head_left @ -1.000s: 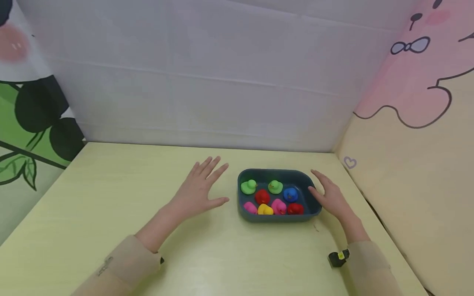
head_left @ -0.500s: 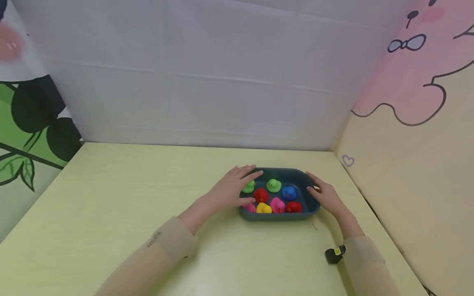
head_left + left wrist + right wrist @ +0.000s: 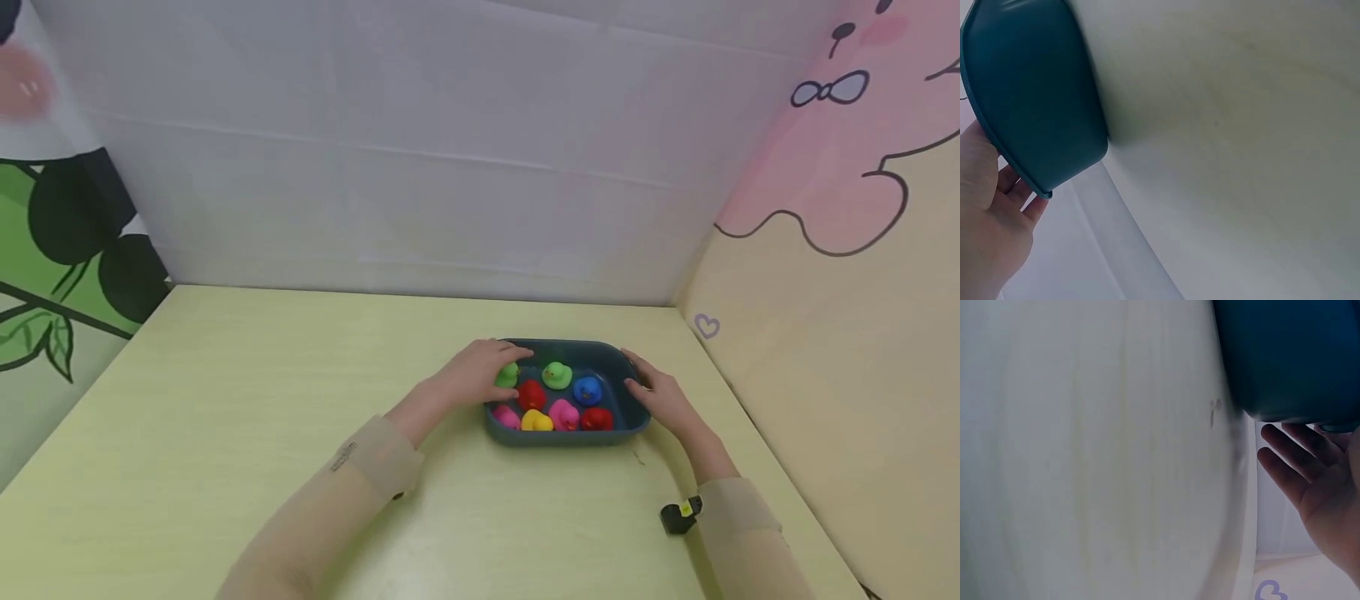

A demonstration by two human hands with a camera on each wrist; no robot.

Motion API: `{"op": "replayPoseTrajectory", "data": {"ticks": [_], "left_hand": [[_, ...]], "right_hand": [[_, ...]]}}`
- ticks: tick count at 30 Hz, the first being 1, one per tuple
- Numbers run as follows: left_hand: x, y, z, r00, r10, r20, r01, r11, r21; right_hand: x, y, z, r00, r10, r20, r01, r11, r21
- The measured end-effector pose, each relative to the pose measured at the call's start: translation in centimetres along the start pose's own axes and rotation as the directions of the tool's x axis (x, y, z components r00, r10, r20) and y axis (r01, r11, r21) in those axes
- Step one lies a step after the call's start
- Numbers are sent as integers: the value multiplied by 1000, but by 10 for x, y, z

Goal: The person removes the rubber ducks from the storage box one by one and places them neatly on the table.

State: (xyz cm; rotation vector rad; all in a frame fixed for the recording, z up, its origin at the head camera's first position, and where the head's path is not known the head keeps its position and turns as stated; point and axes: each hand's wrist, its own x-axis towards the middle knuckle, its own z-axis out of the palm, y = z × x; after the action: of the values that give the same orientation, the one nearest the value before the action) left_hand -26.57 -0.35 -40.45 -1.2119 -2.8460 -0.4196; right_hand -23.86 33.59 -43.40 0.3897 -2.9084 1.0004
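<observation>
On the table a dark teal plastic basin [image 3: 566, 438] holds several small rubber ducks. My left hand [image 3: 476, 372] reaches over its left end. Thumb and fingers stand apart on either side of a green duck [image 3: 508, 375], partly covered by the hand. In the left wrist view the left hand [image 3: 994, 219] is at the rim, with fingertips partly hidden behind it. At the opposite end, my right hand [image 3: 663, 400] holds the basin's rim, thumb inside and fingers outside. The right wrist view has the right hand's [image 3: 1319, 478] fingers spread beside the basin's end wall [image 3: 1291, 362].
Another green duck [image 3: 557, 375], a blue duck [image 3: 587, 390], a yellow duck [image 3: 536, 421], and red and pink ducks lie in the basin. The pale yellow table [image 3: 225, 400] meets a white cloth backdrop [image 3: 390, 167] behind. A printed panel [image 3: 840, 333] borders the right edge.
My left hand has moved right from the table to the basin's left end, and its spread fingers have drawn in around the green duck. The right hand has settled onto the rim.
</observation>
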Motion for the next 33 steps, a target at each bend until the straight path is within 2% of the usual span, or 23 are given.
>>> {"op": "replayPoseTrajectory", "data": {"ticks": [10,16,23,33], "left_hand": [[11,-7,0,997,-74,34,76,995,-63],[14,-10,2,997,-74,36,77,991,-109],[19,-10,7,996,-79,46,83,993,-80],[19,-9,8,994,-85,62,90,994,-69]], "right_hand": [[0,-3,0,1000,5,9,-5,1000,-1],[1,-3,0,1000,-5,7,5,1000,6],[-1,-2,0,1000,-3,10,3,1000,-1],[0,-4,0,1000,4,11,-4,1000,-11]]}}
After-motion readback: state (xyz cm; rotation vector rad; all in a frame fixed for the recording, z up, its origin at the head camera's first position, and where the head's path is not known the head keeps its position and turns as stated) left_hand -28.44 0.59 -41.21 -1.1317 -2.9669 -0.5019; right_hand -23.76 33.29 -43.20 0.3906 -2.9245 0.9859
